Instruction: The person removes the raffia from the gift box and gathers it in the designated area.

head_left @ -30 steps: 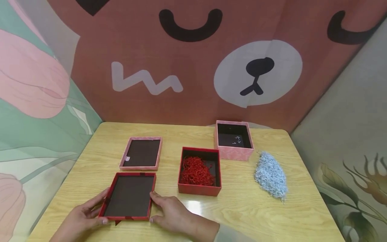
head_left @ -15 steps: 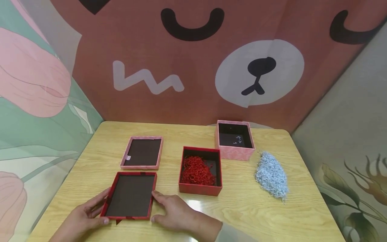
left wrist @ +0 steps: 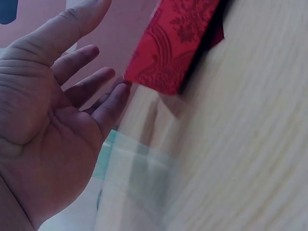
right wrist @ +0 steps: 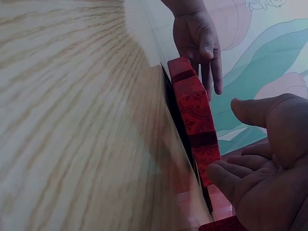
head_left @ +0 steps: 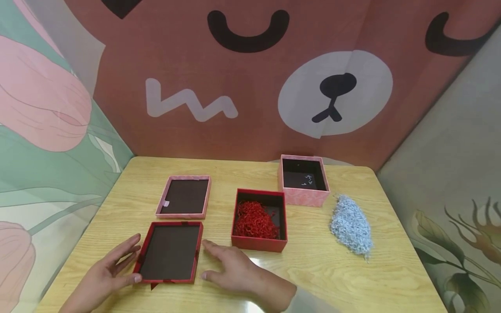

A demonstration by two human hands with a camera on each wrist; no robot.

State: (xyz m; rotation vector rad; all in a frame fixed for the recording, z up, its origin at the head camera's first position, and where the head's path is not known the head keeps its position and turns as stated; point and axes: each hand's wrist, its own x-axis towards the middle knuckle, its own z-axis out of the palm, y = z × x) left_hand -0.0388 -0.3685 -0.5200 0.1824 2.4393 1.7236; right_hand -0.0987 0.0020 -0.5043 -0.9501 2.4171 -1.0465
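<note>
A shallow red box lid (head_left: pixel 170 252) lies inside up on the table, its dark lining showing. Its side has a patterned red face (left wrist: pixel 168 48) in the left wrist view. My left hand (head_left: pixel 103 271) is at the lid's left side, fingers spread, thumb tip right at the front left corner. On the other side my right hand (head_left: pixel 236 267) has its fingers extended, slightly apart from the lid's right edge. Neither hand grips anything. A small dark red ribbon end (head_left: pixel 154 286) sticks out under the front edge.
Behind the lid lies a pink lid (head_left: pixel 184 216). Right of them stands a red box (head_left: pixel 258 245) holding red shredded paper (head_left: pixel 254 219). Farther back is a pink box (head_left: pixel 305 198) with a few pale shreds inside. Light blue shredded paper (head_left: pixel 351 226) is heaped at the right.
Both hands have let go of the red lid and drawn slightly outward, the left opening its fingers and the right shifting right. The lid stays in place.
</note>
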